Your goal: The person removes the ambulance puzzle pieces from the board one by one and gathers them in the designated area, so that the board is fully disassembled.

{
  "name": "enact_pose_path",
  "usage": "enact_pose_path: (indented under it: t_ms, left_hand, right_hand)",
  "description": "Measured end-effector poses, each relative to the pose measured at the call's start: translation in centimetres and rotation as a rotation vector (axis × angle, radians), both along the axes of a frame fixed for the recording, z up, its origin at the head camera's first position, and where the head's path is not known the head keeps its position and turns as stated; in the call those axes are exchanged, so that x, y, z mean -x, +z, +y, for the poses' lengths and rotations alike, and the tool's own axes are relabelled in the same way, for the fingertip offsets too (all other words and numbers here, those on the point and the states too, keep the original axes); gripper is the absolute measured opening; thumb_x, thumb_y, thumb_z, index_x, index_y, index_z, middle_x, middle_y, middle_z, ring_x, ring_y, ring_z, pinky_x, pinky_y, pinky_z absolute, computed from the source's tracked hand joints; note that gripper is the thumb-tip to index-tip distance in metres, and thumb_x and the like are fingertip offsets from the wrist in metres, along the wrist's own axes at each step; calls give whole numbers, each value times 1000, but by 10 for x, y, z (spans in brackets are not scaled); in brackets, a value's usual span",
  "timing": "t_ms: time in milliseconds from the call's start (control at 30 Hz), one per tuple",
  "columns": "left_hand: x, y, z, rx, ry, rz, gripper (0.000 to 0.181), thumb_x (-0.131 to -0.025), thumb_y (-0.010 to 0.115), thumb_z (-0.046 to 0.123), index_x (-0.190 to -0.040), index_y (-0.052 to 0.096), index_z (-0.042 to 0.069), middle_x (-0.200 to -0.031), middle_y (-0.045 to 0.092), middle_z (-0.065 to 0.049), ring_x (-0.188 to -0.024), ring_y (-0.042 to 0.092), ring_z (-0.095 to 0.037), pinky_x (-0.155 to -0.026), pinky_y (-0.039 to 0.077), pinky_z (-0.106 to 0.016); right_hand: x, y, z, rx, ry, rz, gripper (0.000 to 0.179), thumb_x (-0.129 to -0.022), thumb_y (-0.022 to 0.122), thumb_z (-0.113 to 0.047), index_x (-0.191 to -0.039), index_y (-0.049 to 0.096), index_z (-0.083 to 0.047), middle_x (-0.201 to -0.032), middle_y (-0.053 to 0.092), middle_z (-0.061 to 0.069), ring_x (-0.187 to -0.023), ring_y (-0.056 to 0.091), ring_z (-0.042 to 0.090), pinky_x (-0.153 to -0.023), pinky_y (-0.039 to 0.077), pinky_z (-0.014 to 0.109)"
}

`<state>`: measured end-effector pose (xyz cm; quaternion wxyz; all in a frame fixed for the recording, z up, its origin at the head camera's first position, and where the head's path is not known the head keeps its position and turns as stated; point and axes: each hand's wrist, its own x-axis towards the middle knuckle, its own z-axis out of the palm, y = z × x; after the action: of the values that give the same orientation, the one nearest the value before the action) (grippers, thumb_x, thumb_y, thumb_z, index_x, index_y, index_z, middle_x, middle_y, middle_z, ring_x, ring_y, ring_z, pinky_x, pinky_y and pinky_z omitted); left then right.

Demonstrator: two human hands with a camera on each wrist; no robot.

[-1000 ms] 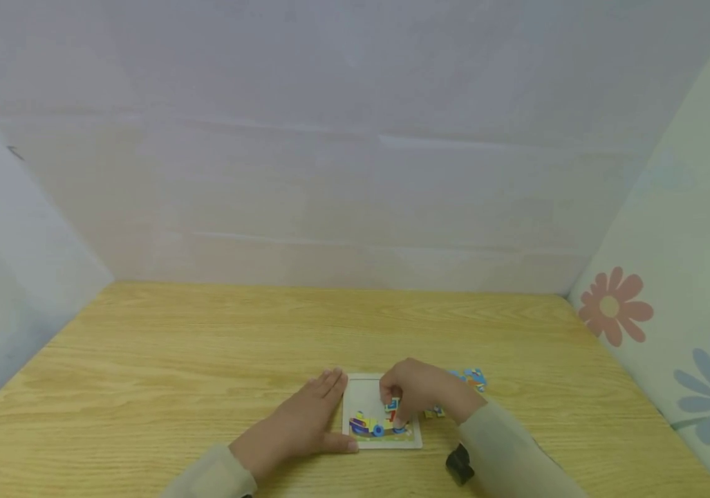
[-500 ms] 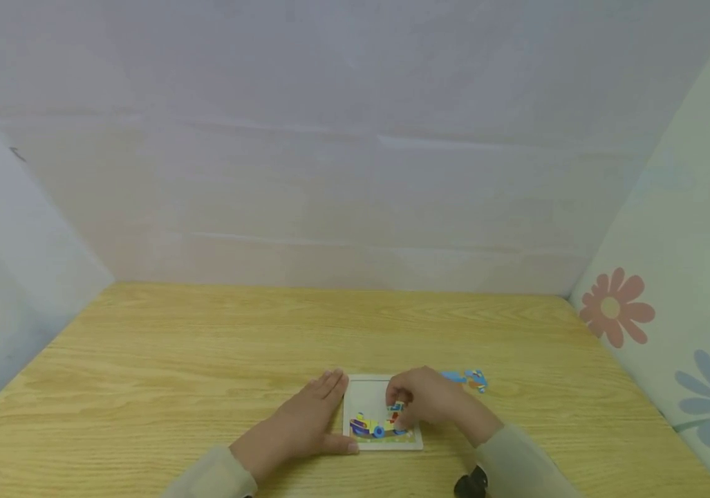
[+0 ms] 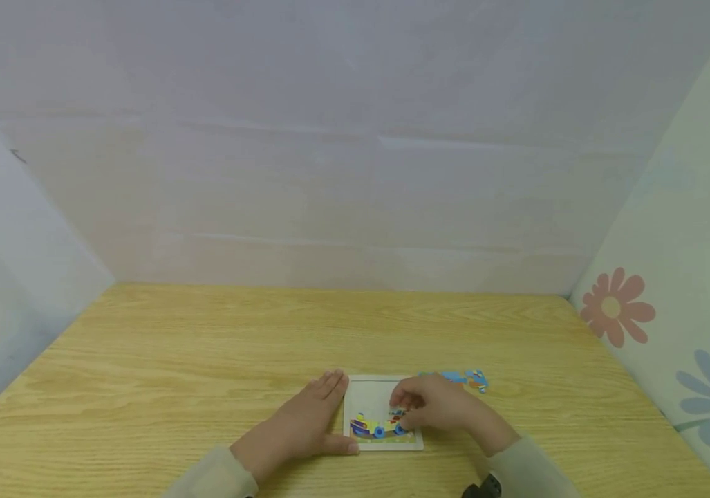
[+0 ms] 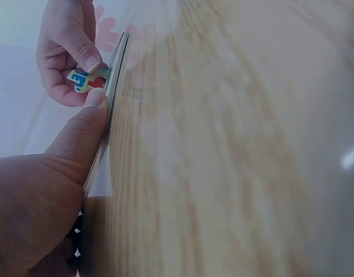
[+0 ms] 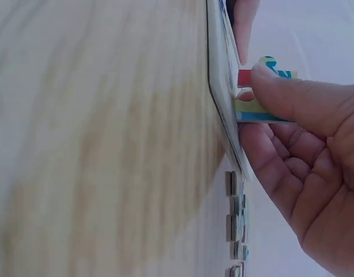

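Observation:
A small white-rimmed puzzle board [image 3: 386,447] lies near the front of the table. Joined pieces showing a yellow and blue vehicle [image 3: 375,430] fill its lower part; its upper part is bare white. My left hand [image 3: 305,423] rests along the board's left side, fingers extended and thumb over the bottom left corner. Over the board's right side, my right hand [image 3: 438,402] pinches a puzzle piece [image 5: 255,112] between thumb and fingers. Red, yellow and blue show on the piece, which stands tilted close over the board; the thumb covers part of it.
Several loose puzzle pieces [image 3: 473,379] lie on the table just behind and right of the board, partly hidden by the right hand. A black wrist device [image 3: 485,487] sits at the right sleeve. Pale walls enclose the wooden table [image 3: 205,346].
My right hand has shifted slightly right and toward me, tilting the pinched puzzle piece. More of the loose pieces behind it show. The left hand and the board stay in place.

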<state>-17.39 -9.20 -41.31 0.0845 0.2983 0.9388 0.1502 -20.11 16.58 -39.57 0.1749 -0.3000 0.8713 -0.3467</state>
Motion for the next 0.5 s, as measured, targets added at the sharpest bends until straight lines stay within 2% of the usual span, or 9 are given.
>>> enact_pose_path:
  t_ms: [233,333,500]
  left_hand:
    - [-1,2,0,0,4,-14,105,-75,52,70,-143,24,-5,-151,20,-22,-139,19,-35,-112,22,-48]
    - [-2,4,0,4,3,-18,105,-75,52,70,-144,24,-5,-151,19,-21,-139,19,-35,-112,22,-48]
    - [-1,4,1,11,2,-12,105,-75,52,70,-144,24,-5,-151,19,-21,-139,19,-35,-113,22,-47]
  right_hand:
    - [-4,-7,4,25,-23,75,10,-84,68,-19,-93,66,-20,-85,64,-12,-75,54,0,-68,48,20]
    - [-7,-12,6,58,-40,112,10,-85,67,-19,-95,66,-18,-83,65,-11,-74,55,0,-68,48,20]
    - [-9,-15,8,84,-120,128,18,-83,69,-22,-97,63,-14,-85,67,-7,-77,59,3,-69,49,21]
